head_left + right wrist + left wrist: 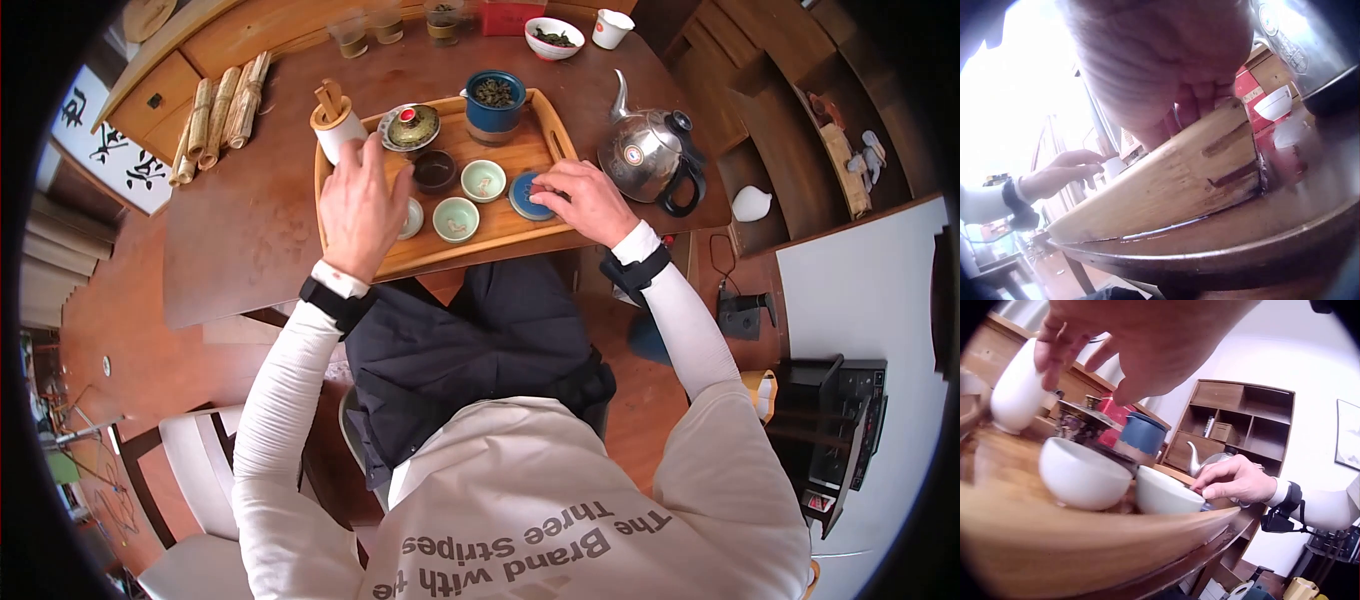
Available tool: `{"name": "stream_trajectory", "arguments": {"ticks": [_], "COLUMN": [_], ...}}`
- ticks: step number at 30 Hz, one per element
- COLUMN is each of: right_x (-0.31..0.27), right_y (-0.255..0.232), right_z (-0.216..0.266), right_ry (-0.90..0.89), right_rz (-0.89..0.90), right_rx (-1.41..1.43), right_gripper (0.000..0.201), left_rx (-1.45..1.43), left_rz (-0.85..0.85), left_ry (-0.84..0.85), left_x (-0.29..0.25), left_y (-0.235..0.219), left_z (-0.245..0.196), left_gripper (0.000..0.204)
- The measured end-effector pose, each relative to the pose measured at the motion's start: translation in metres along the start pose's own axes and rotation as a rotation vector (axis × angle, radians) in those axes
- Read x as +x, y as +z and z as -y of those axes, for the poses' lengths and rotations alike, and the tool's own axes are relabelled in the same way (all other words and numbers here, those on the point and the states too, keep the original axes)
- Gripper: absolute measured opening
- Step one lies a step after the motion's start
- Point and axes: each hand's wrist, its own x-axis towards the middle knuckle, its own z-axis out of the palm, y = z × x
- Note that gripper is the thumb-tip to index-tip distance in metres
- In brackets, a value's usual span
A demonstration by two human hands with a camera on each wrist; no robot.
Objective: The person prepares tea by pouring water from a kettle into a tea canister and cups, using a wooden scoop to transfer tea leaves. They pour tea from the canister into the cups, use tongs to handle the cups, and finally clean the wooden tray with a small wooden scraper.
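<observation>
My left hand (362, 212) hovers over the left side of the wooden tray (400, 262), fingers loosely bent and apart with nothing between them. It overlaps a white holder (342, 136) with wooden tea tools and partly covers a small white cup (411, 218). At the tray's right side my right hand (590, 200) pinches at the top of a round blue lid (526, 197) lying on the tray. Two pale green teacups (456, 220) and a dark cup (435, 172) stand between the hands. Behind them are a patterned lidded bowl (410, 128) and a blue pot (494, 98) holding dry leaves.
A steel kettle (650, 152) stands right of the tray. Bundled bamboo strips (222, 115) lie at the table's left. Toward the back are a bowl of leaves (553, 40), a white cup (612, 29), a red box (512, 17) and several glasses (388, 27).
</observation>
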Motion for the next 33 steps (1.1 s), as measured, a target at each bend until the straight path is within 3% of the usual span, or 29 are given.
{"name": "stream_trajectory", "arguments": {"ticks": [5, 8, 12, 14, 19, 24, 26, 33], "right_x": [0.007, 0.017, 0.061, 0.091, 0.145, 0.155, 0.155, 0.155], "right_y": [-0.002, -0.015, -0.051, -0.057, -0.04, -0.029, -0.031, -0.033], "right_z": [0.007, 0.001, 0.001, -0.005, -0.02, -0.027, -0.028, -0.019], "right_ry": [0.124, 0.056, 0.06, -0.03, 0.04, 0.056, 0.156, 0.154], "right_rz": [0.071, 0.081, -0.078, -0.122, -0.017, 0.025, 0.038, 0.065], "right_rx": [0.015, -0.046, -0.018, -0.052, -0.149, -0.174, -0.118, -0.091], "right_gripper": [0.017, 0.018, 0.021, 0.023, 0.028, 0.028, 0.03, 0.026], "left_rx": [-0.041, -0.196, -0.326, -0.308, -0.237, -0.249, -0.262, -0.29], "left_rz": [0.037, -0.04, -0.044, -0.059, 0.005, -0.019, -0.01, -0.05], "left_ry": [-0.068, -0.063, -0.181, -0.154, -0.133, -0.133, -0.141, -0.137], "left_x": [-0.036, -0.051, -0.053, -0.054, -0.056, -0.057, -0.057, -0.057], "left_y": [-0.006, 0.003, 0.001, 0.002, 0.001, 0.002, 0.001, 0.002], "left_z": [0.044, 0.05, 0.048, 0.045, 0.045, 0.047, 0.047, 0.047], "left_gripper": [0.033, 0.027, 0.031, 0.035, 0.042, 0.042, 0.042, 0.036]}}
